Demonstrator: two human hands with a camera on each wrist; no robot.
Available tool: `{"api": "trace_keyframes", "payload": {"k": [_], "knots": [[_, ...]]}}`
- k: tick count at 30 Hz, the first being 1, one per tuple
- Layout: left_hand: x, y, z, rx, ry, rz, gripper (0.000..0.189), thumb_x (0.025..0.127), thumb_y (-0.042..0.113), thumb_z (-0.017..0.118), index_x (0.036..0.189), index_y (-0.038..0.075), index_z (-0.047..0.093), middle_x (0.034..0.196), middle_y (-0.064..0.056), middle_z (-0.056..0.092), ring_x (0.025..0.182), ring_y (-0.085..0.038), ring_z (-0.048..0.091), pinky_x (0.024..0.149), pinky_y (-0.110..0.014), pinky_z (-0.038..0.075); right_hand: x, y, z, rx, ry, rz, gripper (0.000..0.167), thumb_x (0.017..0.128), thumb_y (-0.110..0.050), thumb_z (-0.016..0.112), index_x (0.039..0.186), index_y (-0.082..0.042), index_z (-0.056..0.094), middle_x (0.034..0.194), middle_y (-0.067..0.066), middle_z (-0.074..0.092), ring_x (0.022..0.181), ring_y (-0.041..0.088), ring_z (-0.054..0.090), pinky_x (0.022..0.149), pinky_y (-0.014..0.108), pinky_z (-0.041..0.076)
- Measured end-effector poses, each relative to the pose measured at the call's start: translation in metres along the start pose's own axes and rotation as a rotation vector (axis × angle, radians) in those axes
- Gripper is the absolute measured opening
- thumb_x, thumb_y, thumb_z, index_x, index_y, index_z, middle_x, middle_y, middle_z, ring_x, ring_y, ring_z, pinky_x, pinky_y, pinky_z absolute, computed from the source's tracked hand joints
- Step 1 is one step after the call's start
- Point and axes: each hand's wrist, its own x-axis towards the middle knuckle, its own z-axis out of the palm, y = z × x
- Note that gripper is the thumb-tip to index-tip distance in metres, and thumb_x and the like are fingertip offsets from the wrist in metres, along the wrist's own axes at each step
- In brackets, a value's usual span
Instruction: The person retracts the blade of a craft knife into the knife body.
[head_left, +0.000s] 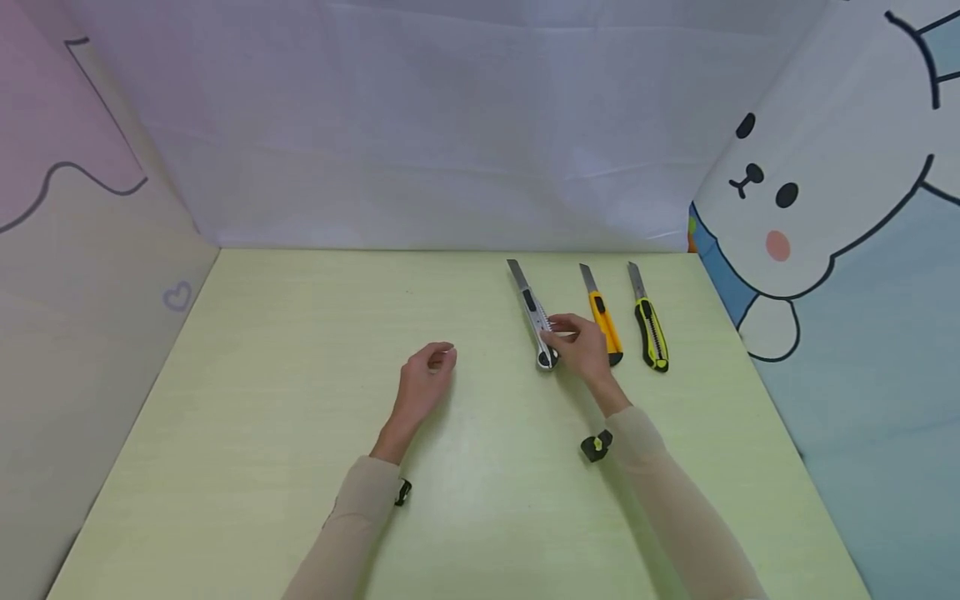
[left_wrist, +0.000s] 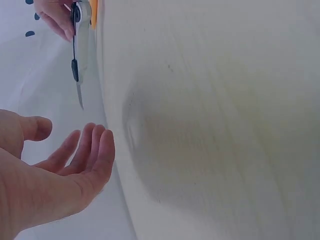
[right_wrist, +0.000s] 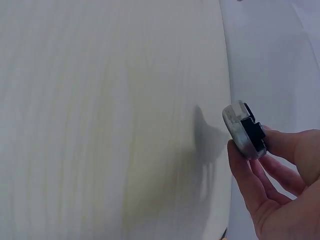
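Observation:
My right hand [head_left: 583, 346] pinches a silver snap-off utility knife [head_left: 534, 310] near its rear end, between thumb and fingers. The knife's blade is out and points away from me. In the right wrist view the knife [right_wrist: 240, 131] shows end-on, with its black end piece towards the camera and a shadow on the table beside it. My left hand [head_left: 423, 383] is to the left of the knife with loosely bent fingers and holds nothing. The left wrist view shows that hand [left_wrist: 60, 180] with thumb and fingers apart, the blade tip beyond them.
An orange utility knife [head_left: 604, 321], partly behind my right hand, and a yellow-green and black one [head_left: 652, 333] lie to the right, both with blades out. The pale table [head_left: 300, 375] meets a white cloth wall [head_left: 420, 125] at the back, and printed cloth hangs at both sides.

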Motion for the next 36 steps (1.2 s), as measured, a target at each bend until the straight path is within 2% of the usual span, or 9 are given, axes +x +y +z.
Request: {"api": "trace_keyframes", "payload": {"k": [8, 14, 18, 23, 27, 32, 36], "knots": [[0.005, 0.009, 0.008, -0.027, -0.014, -0.012, 0.034, 0.105, 0.025, 0.059, 0.126, 0.001, 0.069, 0.114, -0.014, 0.072, 0.108, -0.030, 0.066, 0.095, -0.046, 0.053, -0.008, -0.006, 0.003, 0.031, -0.005, 0.003, 0.036, 0.095, -0.024, 0.077, 0.127, -0.008, 0.070, 0.120, 0.013, 0.072, 0.099, 0.030, 0.067, 0.084, 0.038, 0.057], [0.010, 0.015, 0.013, -0.042, -0.014, 0.010, 0.032, 0.105, 0.024, 0.059, 0.125, 0.002, 0.070, 0.112, -0.012, 0.072, 0.106, -0.029, 0.066, 0.093, -0.045, 0.053, -0.014, -0.011, 0.006, 0.052, -0.008, -0.021, 0.036, 0.094, -0.025, 0.078, 0.126, -0.009, 0.071, 0.120, 0.012, 0.072, 0.099, 0.029, 0.067, 0.080, 0.031, 0.056], [0.013, 0.018, 0.016, -0.065, -0.028, 0.025, 0.032, 0.105, 0.025, 0.059, 0.125, 0.001, 0.069, 0.109, -0.015, 0.073, 0.104, -0.028, 0.067, 0.094, -0.045, 0.053, -0.020, -0.015, 0.009, 0.069, 0.001, -0.039, 0.035, 0.094, -0.023, 0.078, 0.125, -0.010, 0.072, 0.119, 0.012, 0.073, 0.099, 0.029, 0.067, 0.078, 0.029, 0.055], [0.014, 0.018, 0.019, -0.086, -0.029, 0.011, 0.033, 0.105, 0.024, 0.060, 0.125, 0.000, 0.069, 0.109, -0.018, 0.073, 0.101, -0.027, 0.069, 0.091, -0.044, 0.055, -0.027, -0.021, 0.014, 0.123, -0.016, -0.050, 0.035, 0.094, -0.022, 0.078, 0.125, -0.010, 0.071, 0.120, 0.011, 0.072, 0.099, 0.029, 0.066, 0.079, 0.029, 0.055], [0.015, 0.019, 0.021, -0.131, -0.031, 0.005, 0.033, 0.105, 0.023, 0.060, 0.125, -0.002, 0.069, 0.111, -0.019, 0.073, 0.099, -0.027, 0.071, 0.089, -0.041, 0.056, -0.033, -0.023, 0.016, 0.152, -0.020, -0.062, 0.035, 0.093, -0.021, 0.079, 0.126, -0.010, 0.071, 0.121, 0.011, 0.072, 0.100, 0.029, 0.067, 0.081, 0.028, 0.056], [0.016, 0.025, 0.026, -0.219, -0.053, -0.005, 0.034, 0.105, 0.021, 0.060, 0.126, -0.005, 0.067, 0.114, -0.024, 0.071, 0.102, -0.033, 0.071, 0.088, -0.038, 0.059, -0.039, -0.026, 0.017, 0.165, 0.004, -0.075, 0.034, 0.093, -0.021, 0.079, 0.124, -0.011, 0.071, 0.120, 0.009, 0.072, 0.100, 0.028, 0.067, 0.080, 0.026, 0.056], [0.018, 0.029, 0.031, -0.277, -0.047, -0.029, 0.033, 0.104, 0.018, 0.061, 0.126, -0.006, 0.066, 0.115, -0.025, 0.071, 0.103, -0.035, 0.071, 0.086, -0.034, 0.060, -0.045, -0.028, 0.018, 0.191, 0.005, -0.078, 0.033, 0.093, -0.022, 0.079, 0.124, -0.010, 0.071, 0.119, 0.008, 0.072, 0.099, 0.028, 0.067, 0.080, 0.026, 0.057]]}}
